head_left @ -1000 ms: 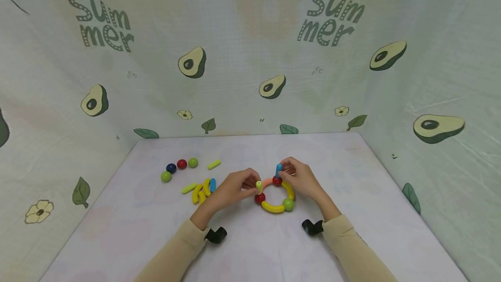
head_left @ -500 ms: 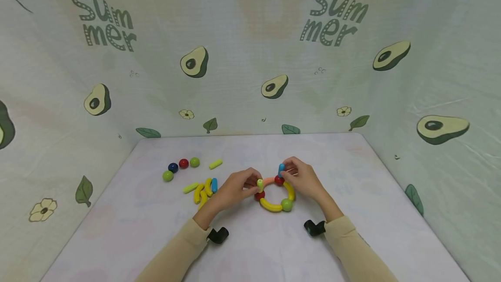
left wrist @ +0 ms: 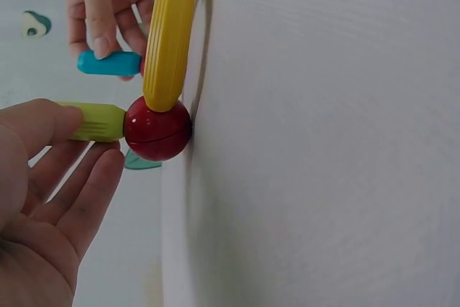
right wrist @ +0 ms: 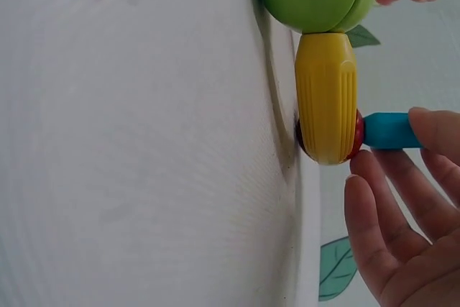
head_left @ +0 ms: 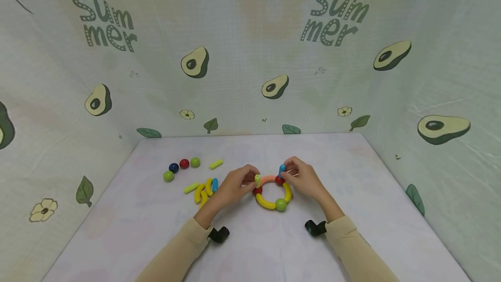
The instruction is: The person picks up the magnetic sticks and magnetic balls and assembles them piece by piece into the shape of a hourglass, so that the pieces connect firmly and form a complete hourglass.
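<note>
On the table lies a ring of toy pieces: curved yellow sticks (head_left: 265,202), a curved salmon-pink stick (head_left: 268,179), a green ball (head_left: 280,205) and two red balls. My left hand (head_left: 236,185) pinches an upright yellow-green stick (left wrist: 98,121) whose lower end meets the left red ball (left wrist: 159,131). Thumb and fingers of my right hand (head_left: 301,176) pinch a blue stick (right wrist: 392,131), upright on the other red ball (head_left: 279,181) at the ring's back right. In the right wrist view a yellow stick mostly hides that ball.
Left of the ring lie loose yellow curved sticks (head_left: 199,193), another blue stick (head_left: 215,185) and yellow-green sticks (head_left: 191,187). Farther back left are green, red and dark blue balls (head_left: 174,168). A printed curtain (head_left: 235,55) hangs behind the table (head_left: 266,247).
The ring has turned a little, its green ball shifting left. My left hand with the yellow-green stick has moved slightly left and away from me. My right hand stays nearly still.
</note>
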Action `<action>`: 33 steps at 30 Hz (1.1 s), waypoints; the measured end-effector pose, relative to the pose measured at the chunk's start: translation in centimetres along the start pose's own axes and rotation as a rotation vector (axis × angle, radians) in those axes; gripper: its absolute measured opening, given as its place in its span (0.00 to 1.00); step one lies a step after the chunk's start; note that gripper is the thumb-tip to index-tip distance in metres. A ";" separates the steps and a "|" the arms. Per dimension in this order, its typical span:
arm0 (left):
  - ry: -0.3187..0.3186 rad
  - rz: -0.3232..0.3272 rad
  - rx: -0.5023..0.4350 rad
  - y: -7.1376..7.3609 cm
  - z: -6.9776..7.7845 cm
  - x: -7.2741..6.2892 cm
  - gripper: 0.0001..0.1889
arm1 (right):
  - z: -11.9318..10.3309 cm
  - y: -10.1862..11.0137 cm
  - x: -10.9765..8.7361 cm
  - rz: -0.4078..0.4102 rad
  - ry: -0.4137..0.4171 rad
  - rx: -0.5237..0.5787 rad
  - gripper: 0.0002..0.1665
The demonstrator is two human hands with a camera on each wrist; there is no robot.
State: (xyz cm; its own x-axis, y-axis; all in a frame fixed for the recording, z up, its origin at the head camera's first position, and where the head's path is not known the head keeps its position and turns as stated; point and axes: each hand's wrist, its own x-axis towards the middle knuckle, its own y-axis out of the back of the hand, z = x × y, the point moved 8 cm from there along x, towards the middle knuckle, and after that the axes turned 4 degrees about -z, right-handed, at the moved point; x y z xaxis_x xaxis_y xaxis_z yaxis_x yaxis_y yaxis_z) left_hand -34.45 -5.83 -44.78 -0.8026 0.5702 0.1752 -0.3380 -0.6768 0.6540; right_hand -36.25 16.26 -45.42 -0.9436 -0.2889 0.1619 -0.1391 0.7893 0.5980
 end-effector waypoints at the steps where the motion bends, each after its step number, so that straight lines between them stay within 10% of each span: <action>1: 0.001 0.004 0.002 0.0 -0.1 0.0 0.14 | 0.0 0.0 0.0 -0.001 0.000 -0.002 0.14; 33: 0.043 0.064 0.023 0.5 -0.8 0.2 0.16 | 0.4 0.1 0.0 -0.036 -0.034 0.003 0.13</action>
State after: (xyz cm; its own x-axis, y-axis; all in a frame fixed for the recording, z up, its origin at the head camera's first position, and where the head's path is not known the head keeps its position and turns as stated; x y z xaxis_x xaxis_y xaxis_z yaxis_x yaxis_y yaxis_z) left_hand -35.16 -6.42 -44.99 -0.8426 0.5054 0.1861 -0.2741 -0.6999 0.6596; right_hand -36.42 16.54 -45.66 -0.9476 -0.2984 0.1140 -0.1735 0.7805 0.6006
